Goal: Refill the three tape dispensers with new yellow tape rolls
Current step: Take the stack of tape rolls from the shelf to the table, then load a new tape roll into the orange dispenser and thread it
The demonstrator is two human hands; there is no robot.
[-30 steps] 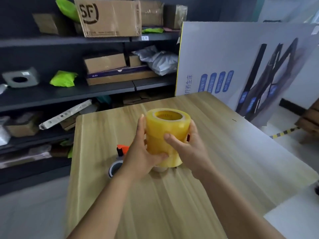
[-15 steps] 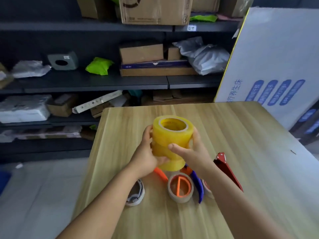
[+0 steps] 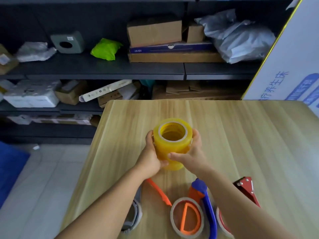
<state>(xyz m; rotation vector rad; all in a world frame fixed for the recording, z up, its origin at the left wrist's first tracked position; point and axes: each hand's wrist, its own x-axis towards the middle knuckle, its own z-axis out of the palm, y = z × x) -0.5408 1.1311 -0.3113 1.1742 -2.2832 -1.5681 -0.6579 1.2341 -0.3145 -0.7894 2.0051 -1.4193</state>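
Note:
A tall stack of yellow tape rolls (image 3: 170, 144) stands upright above the wooden table (image 3: 241, 144). My left hand (image 3: 151, 156) grips its left side and my right hand (image 3: 191, 152) grips its right side. Near the table's front edge lie three tape dispensers. An orange and blue dispenser (image 3: 195, 213) with a nearly spent roll lies in the middle. A grey dispenser (image 3: 133, 216) is partly hidden under my left forearm. A red dispenser (image 3: 246, 188) is partly hidden behind my right forearm.
Dark shelves (image 3: 103, 69) behind the table hold cardboard boxes (image 3: 153, 32), a green bag (image 3: 105, 49) and grey parcels (image 3: 238, 35). A large white printed board (image 3: 293, 66) leans at the table's far right. Pale floor (image 3: 43, 178) lies to the left.
The view has tilted down and the dispensers at the front edge have come into sight. Both hands kept their hold on the yellow stack, which stays upright.

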